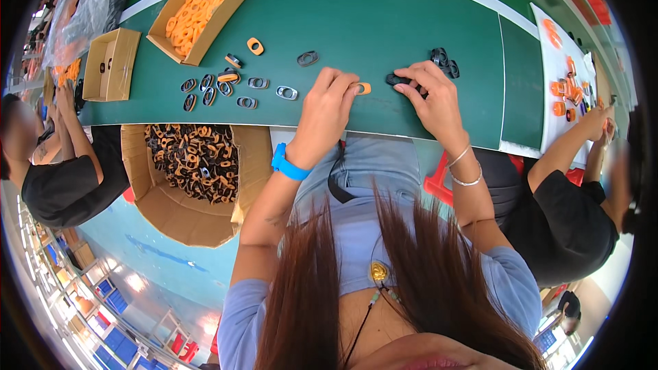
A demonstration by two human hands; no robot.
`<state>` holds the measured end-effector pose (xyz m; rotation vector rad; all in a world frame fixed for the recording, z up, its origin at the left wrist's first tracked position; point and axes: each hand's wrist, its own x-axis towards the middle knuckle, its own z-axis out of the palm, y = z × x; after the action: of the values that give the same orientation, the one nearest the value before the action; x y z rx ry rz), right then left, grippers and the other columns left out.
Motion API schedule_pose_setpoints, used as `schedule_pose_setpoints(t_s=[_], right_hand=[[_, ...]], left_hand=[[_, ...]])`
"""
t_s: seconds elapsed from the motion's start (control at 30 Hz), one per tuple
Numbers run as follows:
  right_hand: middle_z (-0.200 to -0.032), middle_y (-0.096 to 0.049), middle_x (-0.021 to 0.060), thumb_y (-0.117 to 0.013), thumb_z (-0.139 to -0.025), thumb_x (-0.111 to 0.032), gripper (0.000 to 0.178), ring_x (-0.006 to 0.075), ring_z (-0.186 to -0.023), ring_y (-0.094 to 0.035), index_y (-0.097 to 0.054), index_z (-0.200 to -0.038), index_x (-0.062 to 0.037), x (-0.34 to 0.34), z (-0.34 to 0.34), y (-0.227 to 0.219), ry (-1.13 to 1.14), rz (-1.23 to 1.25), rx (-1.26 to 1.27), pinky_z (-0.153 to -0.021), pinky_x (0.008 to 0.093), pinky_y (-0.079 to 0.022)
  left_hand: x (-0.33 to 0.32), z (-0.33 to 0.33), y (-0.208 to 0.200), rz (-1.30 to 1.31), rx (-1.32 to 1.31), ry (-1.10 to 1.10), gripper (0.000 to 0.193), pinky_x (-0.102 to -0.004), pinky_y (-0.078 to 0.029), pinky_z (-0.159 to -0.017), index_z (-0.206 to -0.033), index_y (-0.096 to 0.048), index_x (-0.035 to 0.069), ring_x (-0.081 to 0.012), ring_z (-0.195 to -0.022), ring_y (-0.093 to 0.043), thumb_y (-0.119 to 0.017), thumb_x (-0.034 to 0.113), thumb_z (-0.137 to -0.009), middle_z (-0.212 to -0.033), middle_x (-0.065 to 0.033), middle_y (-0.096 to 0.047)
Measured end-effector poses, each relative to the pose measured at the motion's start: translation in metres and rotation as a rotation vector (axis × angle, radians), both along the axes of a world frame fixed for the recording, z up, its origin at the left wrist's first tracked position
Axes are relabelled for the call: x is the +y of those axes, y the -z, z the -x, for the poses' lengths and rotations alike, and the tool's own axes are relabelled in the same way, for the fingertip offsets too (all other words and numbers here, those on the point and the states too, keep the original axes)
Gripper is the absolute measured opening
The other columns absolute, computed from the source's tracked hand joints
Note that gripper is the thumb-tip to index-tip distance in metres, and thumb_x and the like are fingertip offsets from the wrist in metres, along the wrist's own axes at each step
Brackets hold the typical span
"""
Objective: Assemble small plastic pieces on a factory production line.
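Note:
Between the fingertips of my left hand [321, 115] is a small orange oval ring [365, 88], held just above the green worktop [404, 20]. My right hand [439, 104] pinches a black oval piece [395, 79] at the table's near side. Just beyond that hand lies a small pile of black pieces [442, 59]. To the left, several oval black-and-orange pieces [225, 88] are scattered about. Nearer my left hand lie a grey-black ring [286, 92] and, farther back, a black ring [308, 59]. A loose orange ring [255, 46] rests close to a cardboard box [226, 15] of orange rings.
Below the table's left edge stands a big carton [253, 164] full of black-and-orange pieces. A smaller cardboard box [122, 82] sits at the table's left end. Co-workers [65, 181] [569, 212] flank me. Orange parts [565, 89] lie on a white surface at right.

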<state>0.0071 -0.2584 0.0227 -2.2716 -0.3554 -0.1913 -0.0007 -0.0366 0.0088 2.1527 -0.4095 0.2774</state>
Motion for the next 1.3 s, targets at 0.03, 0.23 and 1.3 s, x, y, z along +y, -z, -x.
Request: schedule_pose_setpoints(t_s=[0.03,0.23,1.3], right_hand=[[-0.093,-0.067,0.0062,-0.076,-0.084,-0.007,0.022,0.0174,-0.072,-0.060,-0.074,-0.106,-0.0043,-0.001,0.000,-0.001,-0.017,-0.005,0.019,-0.062,0.0293,-0.049],[-0.088,-0.064,0.0093,-0.070,-0.091,-0.007,0.013,0.0208,-0.070,-0.060,-0.072,-0.103,-0.0016,0.007,0.003,-0.014,-0.101,0.040,0.027,-0.062,0.0326,-0.049],[-0.096,-0.065,0.0078,-0.080,-0.080,-0.016,0.026,0.0255,-0.084,-0.065,-0.076,-0.105,-0.0079,0.036,-0.009,-0.006,-0.219,0.064,0.048,-0.073,0.0368,-0.053]], left_hand=[[0.001,0.003,-0.002,0.032,0.068,0.019,0.018,-0.0343,-0.052,-0.067,-0.106,-0.069,-0.001,-0.0247,-0.074,-0.062,-0.071,0.001,-0.089,-0.094,-0.0118,-0.060],[0.004,0.009,-0.002,0.080,0.146,0.032,0.025,-0.0292,-0.054,-0.068,-0.109,-0.068,0.000,-0.0180,-0.078,-0.061,-0.075,-0.002,-0.084,-0.105,-0.0095,-0.058],[0.005,0.026,0.006,0.118,0.107,-0.077,0.024,-0.0331,-0.056,-0.076,-0.106,-0.069,-0.002,-0.0239,-0.094,-0.062,-0.076,0.000,-0.083,-0.122,-0.0150,-0.052]])
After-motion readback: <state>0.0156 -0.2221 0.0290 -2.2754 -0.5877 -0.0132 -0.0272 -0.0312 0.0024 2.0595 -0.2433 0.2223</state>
